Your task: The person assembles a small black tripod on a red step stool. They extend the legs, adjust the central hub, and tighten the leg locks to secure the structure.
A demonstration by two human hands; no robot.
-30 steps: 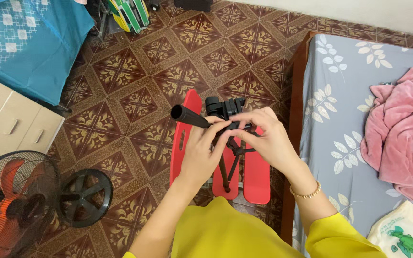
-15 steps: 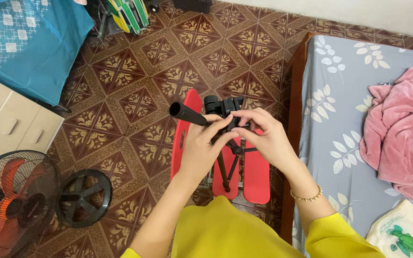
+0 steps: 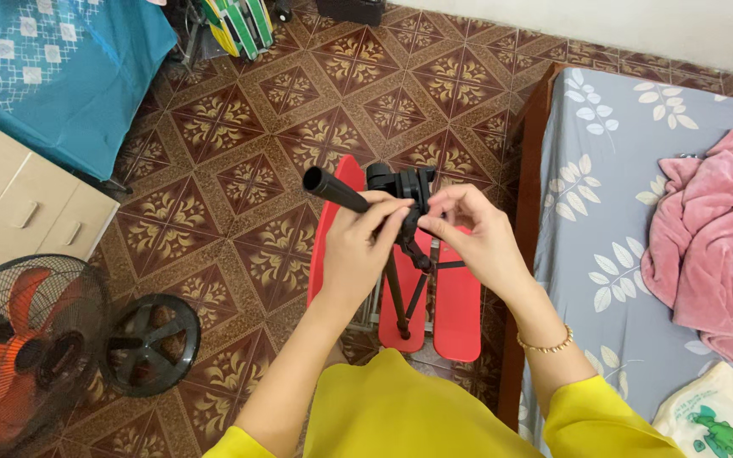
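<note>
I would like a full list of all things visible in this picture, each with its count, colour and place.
tripod: one, black, centre, standing on the red stool, head and handle held by both hands
stool: one, red, on the floor under the tripod
fan: one, orange blades, black grille, lower left
fan base: one, black, round, beside the fan
cabinet: one, beige, left edge
cloth: one, teal, patterned, upper left
bed sheet: one, grey with white leaves, right
blanket: one, pink, on the bed
bag: one, cream with green print, lower right
left hand: on the handle
right hand: at the tripod head
</note>
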